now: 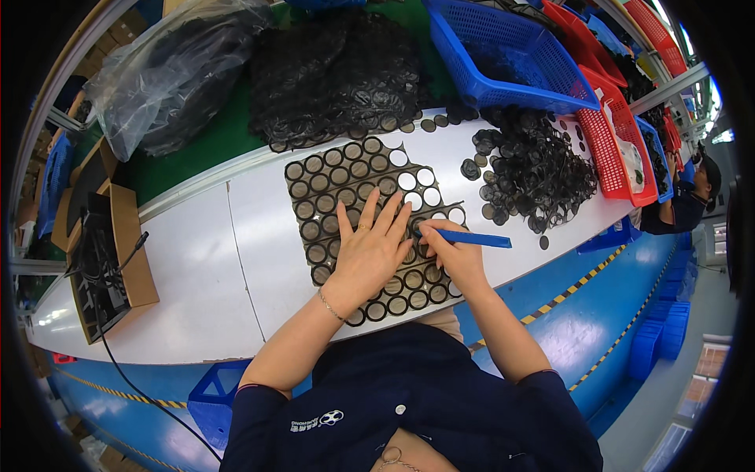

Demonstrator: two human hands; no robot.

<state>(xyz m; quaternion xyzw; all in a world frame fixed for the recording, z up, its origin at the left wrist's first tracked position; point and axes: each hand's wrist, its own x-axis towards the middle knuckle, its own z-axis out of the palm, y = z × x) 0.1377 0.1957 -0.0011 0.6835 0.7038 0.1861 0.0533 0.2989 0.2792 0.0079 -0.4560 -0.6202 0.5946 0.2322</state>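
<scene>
A thin dark sheet (314, 208) with rows of round, black-rimmed discs lies on the white table in front of me. Several of its circles at the upper right show white where the tabletop comes through. My left hand (364, 256) rests flat on the sheet with its fingers spread, holding nothing. A slim blue-handled tool (481, 238) is gripped in my right hand (456, 256) like a pen. Its tip meets the sheet just right of my left fingertips; the tip itself is hidden by my fingers.
Loose black discs (539, 169) are heaped to the right of the sheet. Behind stand a blue basket (527, 94), red baskets (617, 145), a stack of black sheets (338, 75) and a clear plastic bag (177, 79). A cardboard box (134, 244) with cables sits left. Another person (684, 208) is at far right.
</scene>
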